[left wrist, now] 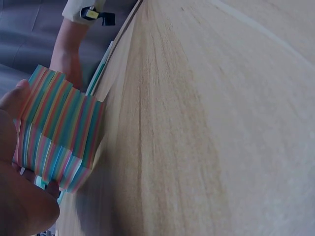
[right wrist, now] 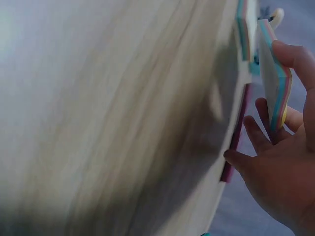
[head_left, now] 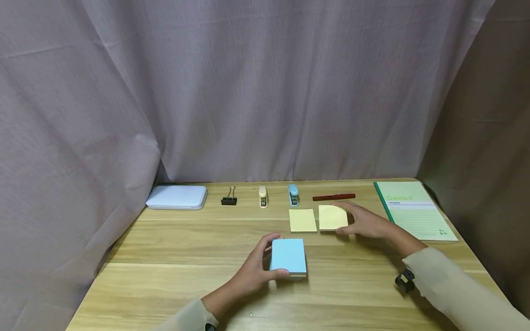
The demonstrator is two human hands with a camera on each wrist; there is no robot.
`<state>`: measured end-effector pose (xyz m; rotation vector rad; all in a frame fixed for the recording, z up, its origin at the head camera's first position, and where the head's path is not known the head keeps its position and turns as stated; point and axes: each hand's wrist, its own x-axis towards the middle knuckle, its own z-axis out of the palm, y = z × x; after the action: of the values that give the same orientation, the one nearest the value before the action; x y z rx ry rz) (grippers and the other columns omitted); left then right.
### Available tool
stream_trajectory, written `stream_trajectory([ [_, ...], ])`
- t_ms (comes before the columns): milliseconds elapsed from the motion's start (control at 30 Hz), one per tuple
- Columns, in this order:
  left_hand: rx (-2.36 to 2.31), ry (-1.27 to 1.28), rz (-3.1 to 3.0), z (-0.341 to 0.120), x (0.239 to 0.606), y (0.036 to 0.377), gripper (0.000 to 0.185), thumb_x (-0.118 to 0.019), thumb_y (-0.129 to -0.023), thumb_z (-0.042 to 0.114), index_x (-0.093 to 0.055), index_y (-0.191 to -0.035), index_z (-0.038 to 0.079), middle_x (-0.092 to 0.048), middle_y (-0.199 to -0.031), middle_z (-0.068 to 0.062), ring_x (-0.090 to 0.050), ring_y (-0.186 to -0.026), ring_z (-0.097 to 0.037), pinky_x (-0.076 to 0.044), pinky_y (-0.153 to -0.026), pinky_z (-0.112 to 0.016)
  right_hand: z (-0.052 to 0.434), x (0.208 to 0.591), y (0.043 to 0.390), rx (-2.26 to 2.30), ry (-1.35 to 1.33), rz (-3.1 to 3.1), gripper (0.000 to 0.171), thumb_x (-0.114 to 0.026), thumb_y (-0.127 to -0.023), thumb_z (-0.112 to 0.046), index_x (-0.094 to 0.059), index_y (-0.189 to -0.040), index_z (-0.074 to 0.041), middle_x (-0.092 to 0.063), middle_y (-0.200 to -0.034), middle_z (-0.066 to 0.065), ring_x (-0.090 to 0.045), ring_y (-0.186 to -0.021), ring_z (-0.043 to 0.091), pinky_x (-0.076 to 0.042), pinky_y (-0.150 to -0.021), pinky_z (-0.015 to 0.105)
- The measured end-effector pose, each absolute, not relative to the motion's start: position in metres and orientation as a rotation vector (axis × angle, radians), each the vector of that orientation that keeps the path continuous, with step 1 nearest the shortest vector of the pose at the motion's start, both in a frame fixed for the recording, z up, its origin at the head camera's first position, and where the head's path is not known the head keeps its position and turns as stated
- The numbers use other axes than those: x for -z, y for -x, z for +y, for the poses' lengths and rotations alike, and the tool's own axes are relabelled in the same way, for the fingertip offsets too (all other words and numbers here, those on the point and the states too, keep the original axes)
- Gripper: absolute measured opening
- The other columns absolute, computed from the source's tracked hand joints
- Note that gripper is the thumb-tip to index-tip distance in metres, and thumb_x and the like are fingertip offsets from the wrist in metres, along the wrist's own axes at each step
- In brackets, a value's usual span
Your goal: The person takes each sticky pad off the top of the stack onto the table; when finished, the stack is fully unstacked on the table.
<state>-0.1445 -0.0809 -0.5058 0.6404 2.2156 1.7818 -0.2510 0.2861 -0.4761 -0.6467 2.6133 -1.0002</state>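
Note:
My left hand grips a thick stack of sticky note pads, thumb at the near side and fingers at the far side. Its top is light blue; in the left wrist view the stack shows layers striped teal, pink and orange, slightly out of line. My right hand pinches a thinner sticky note pad with a pale yellow top. The right wrist view shows this pad tilted, its underside off the table. Left of it lies another yellow sticky note pad.
Along the back of the wooden table lie a white case, a black binder clip, a cream stapler, a blue stapler and a dark red pen. A green notebook lies at the right edge. Grey curtains enclose the table.

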Motion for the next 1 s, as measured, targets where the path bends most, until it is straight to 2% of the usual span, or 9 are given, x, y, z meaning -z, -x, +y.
stream_trajectory([
  [367,-1.772,-0.634,2.209,-0.081,0.506,0.143,0.090,-0.086,-0.085,0.018,-0.032,-0.157,0.009,-0.048,-0.150,-0.008,-0.042,-0.143,-0.031,-0.030,-0.121,-0.056,0.291,0.496,0.266,0.897,0.800,2.650,0.085,-0.083,-0.089,-0.032,-0.040,-0.153,0.003,-0.041,-0.152,0.028,-0.035,-0.141,0.051,-0.036,-0.108,0.070],
  [633,-1.774,-0.644,2.207,-0.081,0.507,0.144,0.090,-0.086,-0.085,0.019,-0.032,-0.157,0.009,-0.048,-0.149,-0.007,-0.042,-0.143,-0.030,-0.031,-0.121,-0.056,0.289,0.493,0.265,0.847,0.816,2.664,0.089,-0.082,-0.089,-0.031,-0.035,-0.156,0.005,-0.038,-0.154,0.029,-0.034,-0.141,0.051,-0.035,-0.109,0.071],
  [1000,-1.775,-0.629,2.202,-0.082,0.507,0.143,0.090,-0.086,-0.086,0.019,-0.032,-0.157,0.010,-0.047,-0.151,-0.008,-0.041,-0.144,-0.031,-0.030,-0.121,-0.056,0.288,0.489,0.264,0.887,0.763,2.643,0.092,-0.083,-0.088,-0.037,-0.035,-0.158,-0.001,-0.034,-0.158,0.031,-0.031,-0.144,0.055,-0.035,-0.108,0.073],
])
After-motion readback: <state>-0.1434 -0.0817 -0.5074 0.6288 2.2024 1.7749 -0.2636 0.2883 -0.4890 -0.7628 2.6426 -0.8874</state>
